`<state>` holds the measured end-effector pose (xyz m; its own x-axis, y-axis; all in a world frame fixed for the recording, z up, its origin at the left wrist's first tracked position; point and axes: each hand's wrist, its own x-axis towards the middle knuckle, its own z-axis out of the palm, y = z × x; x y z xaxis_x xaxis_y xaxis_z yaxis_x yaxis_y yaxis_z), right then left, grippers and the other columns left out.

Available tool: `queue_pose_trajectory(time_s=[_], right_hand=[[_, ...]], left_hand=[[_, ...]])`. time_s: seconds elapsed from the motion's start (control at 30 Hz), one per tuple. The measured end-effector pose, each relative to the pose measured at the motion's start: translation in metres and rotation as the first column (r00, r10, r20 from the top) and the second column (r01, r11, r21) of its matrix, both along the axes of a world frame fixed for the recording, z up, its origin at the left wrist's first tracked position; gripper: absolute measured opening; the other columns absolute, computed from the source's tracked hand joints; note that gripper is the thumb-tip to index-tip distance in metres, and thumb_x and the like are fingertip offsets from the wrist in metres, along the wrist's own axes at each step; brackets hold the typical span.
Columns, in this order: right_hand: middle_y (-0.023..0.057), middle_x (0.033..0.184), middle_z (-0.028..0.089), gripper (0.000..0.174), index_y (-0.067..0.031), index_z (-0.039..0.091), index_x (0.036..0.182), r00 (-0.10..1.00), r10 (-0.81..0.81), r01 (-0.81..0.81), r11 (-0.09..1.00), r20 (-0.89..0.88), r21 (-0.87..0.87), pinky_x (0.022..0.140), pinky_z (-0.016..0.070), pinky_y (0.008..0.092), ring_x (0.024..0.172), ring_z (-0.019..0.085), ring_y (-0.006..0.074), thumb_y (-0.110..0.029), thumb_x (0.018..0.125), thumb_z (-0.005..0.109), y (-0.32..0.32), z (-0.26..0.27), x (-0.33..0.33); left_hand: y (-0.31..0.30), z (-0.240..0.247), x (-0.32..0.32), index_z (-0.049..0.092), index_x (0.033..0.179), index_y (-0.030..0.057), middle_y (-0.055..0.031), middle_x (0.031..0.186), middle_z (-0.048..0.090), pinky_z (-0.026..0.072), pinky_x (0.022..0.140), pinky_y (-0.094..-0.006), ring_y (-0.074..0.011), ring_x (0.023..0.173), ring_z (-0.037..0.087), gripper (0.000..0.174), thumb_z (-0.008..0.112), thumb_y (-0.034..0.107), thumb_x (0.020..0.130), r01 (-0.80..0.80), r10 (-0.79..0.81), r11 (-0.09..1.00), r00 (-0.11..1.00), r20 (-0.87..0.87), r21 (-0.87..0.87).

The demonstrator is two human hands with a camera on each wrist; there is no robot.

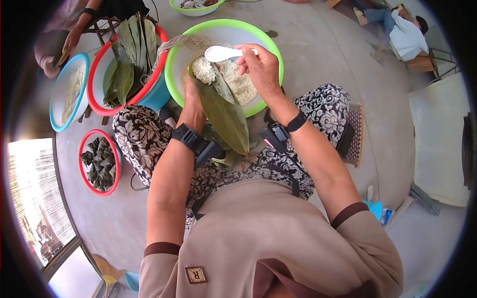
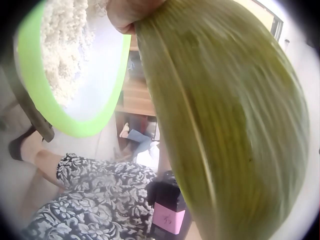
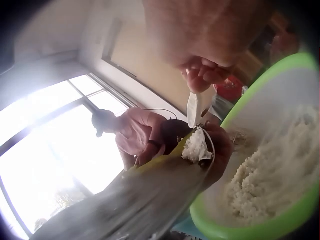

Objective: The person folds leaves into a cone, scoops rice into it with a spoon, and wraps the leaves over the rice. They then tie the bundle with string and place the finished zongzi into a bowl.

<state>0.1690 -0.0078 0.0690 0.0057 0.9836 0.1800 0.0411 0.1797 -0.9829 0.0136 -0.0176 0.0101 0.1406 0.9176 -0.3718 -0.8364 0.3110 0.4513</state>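
My left hand (image 1: 194, 103) grips a long green leaf (image 1: 222, 118), folded at its top into a pocket full of white rice (image 1: 203, 71). The leaf's broad tail hangs toward my lap and fills much of the left wrist view. Between the fingers and thumb of my right hand (image 1: 262, 68) is a white spoon (image 1: 219, 53), its bowl close over the rice in the pocket. In the right wrist view the spoon (image 3: 193, 111) points down at the rice-filled leaf. Both hands are above a green-rimmed basin (image 1: 279, 74) holding loose rice (image 1: 244, 90).
Leaves (image 1: 130, 54) stand in a red-rimmed basin (image 1: 93, 94) at left, with pale string (image 1: 171, 44) over its edge. A blue-rimmed basin (image 1: 53, 116) lies beyond. Wrapped leaf parcels (image 1: 102, 164) fill a small red-rimmed basin (image 1: 117, 171). Another person (image 3: 140, 132) sits nearby.
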Motion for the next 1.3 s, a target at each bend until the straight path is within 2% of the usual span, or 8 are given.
queue_pose_trajectory(time_s=[0.33, 0.4, 0.43, 0.47, 0.5, 0.77, 1.0, 1.3], right_hand=[[0.0022, 0.069, 0.062, 0.020, -0.0004, 0.068, 0.101, 0.999, -0.033, 0.032, 0.999, 0.015, 0.031, 0.053, 0.0450, 0.0220, 0.056, 0.056, 0.0057, -0.013, 0.094, 0.054, -0.005, -0.013, 0.023], [0.0025, 0.073, 0.062, 0.023, -0.0007, 0.067, 0.108, 0.963, -0.056, 0.049, 0.998, 0.265, 0.036, 0.056, 0.0463, 0.0229, 0.059, 0.056, 0.0082, -0.016, 0.097, 0.053, -0.007, -0.027, 0.035], [0.0041, 0.073, 0.062, 0.023, -0.0013, 0.067, 0.108, 0.909, -0.033, 0.004, 0.997, 0.416, 0.072, 0.056, 0.0464, 0.0240, 0.059, 0.057, 0.0094, -0.016, 0.096, 0.054, -0.004, -0.048, 0.044], [0.0057, 0.073, 0.062, 0.023, -0.0019, 0.068, 0.108, 0.836, -0.021, -0.047, 0.993, 0.549, 0.110, 0.057, 0.0465, 0.0252, 0.059, 0.058, 0.0105, -0.016, 0.096, 0.055, -0.001, -0.070, 0.050], [0.0211, 0.083, 0.064, 0.019, -0.0039, 0.069, 0.103, 0.775, -0.020, -0.064, 0.992, 0.632, 0.110, 0.068, 0.0501, 0.0399, 0.075, 0.063, 0.0370, -0.012, 0.088, 0.059, -0.005, -0.079, 0.050], [0.0198, 0.084, 0.065, 0.027, -0.0064, 0.067, 0.106, 0.295, 0.267, -0.373, 0.916, 0.917, -0.147, 0.072, 0.0506, 0.0441, 0.081, 0.064, 0.0375, -0.019, 0.082, 0.065, -0.032, -0.053, 0.029], [0.0131, 0.091, 0.068, 0.031, 0.0000, 0.064, 0.112, 0.805, 0.169, -0.282, 0.952, 0.568, 0.116, 0.070, 0.0509, 0.0301, 0.072, 0.063, 0.0196, -0.023, 0.091, 0.061, 0.020, 0.020, 0.030], [0.0072, 0.091, 0.069, 0.035, 0.0027, 0.061, 0.115, 0.898, 0.317, -0.298, 0.948, 0.304, -0.109, 0.065, 0.0503, 0.0257, 0.071, 0.060, 0.0112, -0.026, 0.096, 0.056, 0.038, 0.026, 0.013]], left_hand=[[0.006, -0.015, 0.000, 0.061, 0.105, 0.0069, -0.0047, 0.087, 0.064, 0.0518, 0.067, -0.0294, -0.0173, 0.076, 0.061, 0.029, 0.048, 0.032, 0.097, 0.018, -0.019, 1.000, 0.998, 0.063, 0.015], [0.006, -0.016, -0.002, 0.064, 0.106, 0.0079, -0.0048, 0.087, 0.065, 0.0529, 0.068, -0.0299, -0.0173, 0.076, 0.062, 0.031, 0.048, 0.033, 0.096, 0.024, -0.027, 0.999, 0.991, 0.131, 0.026], [0.019, -0.047, -0.007, 0.061, 0.117, 0.0055, -0.0081, 0.100, 0.067, 0.0495, 0.085, -0.0376, -0.0225, 0.090, 0.061, 0.069, 0.023, 0.060, 0.098, 0.054, -0.059, 0.998, 0.991, 0.123, 0.041], [0.011, -0.023, 0.001, 0.064, 0.109, 0.0080, -0.0065, 0.090, 0.066, 0.0531, 0.072, -0.0341, -0.0202, 0.078, 0.062, 0.052, 0.037, 0.051, 0.097, -0.020, 0.029, 0.998, 0.987, 0.155, -0.062], [0.011, -0.021, 0.000, 0.063, 0.113, 0.0067, -0.0076, 0.089, 0.066, 0.0522, 0.075, -0.0346, -0.0211, 0.080, 0.061, 0.067, 0.028, 0.062, 0.095, 0.018, -0.008, 0.997, 0.993, 0.122, -0.075], [0.009, -0.002, -0.006, 0.065, 0.110, 0.0060, -0.0035, 0.087, 0.066, 0.0518, 0.067, -0.0297, -0.0148, 0.073, 0.059, 0.074, 0.023, 0.065, 0.096, 0.026, -0.020, 0.998, 0.992, 0.121, -0.052], [0.008, 0.064, -0.015, 0.063, 0.113, 0.0050, -0.0029, 0.084, 0.064, 0.0527, 0.059, -0.0287, -0.0142, 0.068, 0.058, 0.072, 0.023, 0.063, 0.097, 0.157, -0.155, 0.988, 0.982, 0.110, -0.007], [-0.007, 0.086, -0.012, 0.061, 0.119, 0.0048, -0.0044, 0.079, 0.061, 0.0504, 0.057, -0.0283, -0.0154, 0.067, 0.058, 0.071, 0.033, 0.066, 0.095, 0.267, -0.266, 0.962, 0.964, 0.027, -0.062]])
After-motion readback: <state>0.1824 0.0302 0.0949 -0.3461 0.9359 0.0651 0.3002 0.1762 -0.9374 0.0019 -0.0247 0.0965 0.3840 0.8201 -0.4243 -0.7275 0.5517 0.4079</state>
